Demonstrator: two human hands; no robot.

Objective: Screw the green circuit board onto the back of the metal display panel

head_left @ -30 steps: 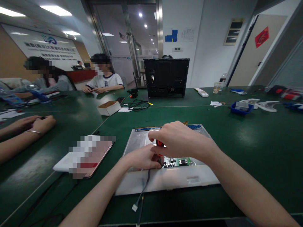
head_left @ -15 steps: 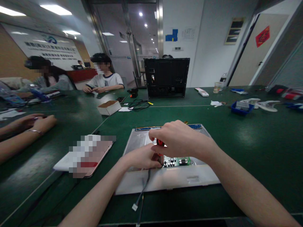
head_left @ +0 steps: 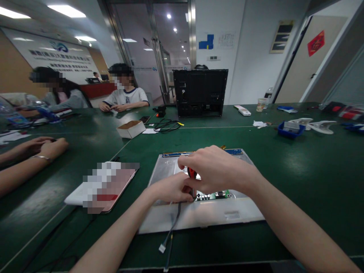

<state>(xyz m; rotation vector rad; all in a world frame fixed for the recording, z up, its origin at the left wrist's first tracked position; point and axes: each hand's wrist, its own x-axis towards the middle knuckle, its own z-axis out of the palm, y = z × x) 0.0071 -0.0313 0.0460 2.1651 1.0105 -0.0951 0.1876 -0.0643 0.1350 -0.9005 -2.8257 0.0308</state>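
Observation:
A flat silver metal panel (head_left: 216, 216) lies face down on the green table in front of me, with a small green circuit board (head_left: 214, 195) fixed near its middle. My right hand (head_left: 216, 168) is closed round a red-handled screwdriver (head_left: 192, 173) held upright over the board's left end. My left hand (head_left: 170, 189) is pinched round the screwdriver's lower shaft where it meets the board. A black cable with a white connector (head_left: 162, 248) runs from the panel toward the table's near edge.
A white tablet-like item (head_left: 102, 187) lies left of the panel. Farther back stand a black computer case (head_left: 200, 93), a white cardboard box (head_left: 131, 129) and a blue tray (head_left: 290, 129). Another person's hands (head_left: 42, 146) rest on the table at left; two people sit at the far left.
Both hands stay on the screwdriver over the board; my right hand has shifted slightly round the handle. Nothing else has moved.

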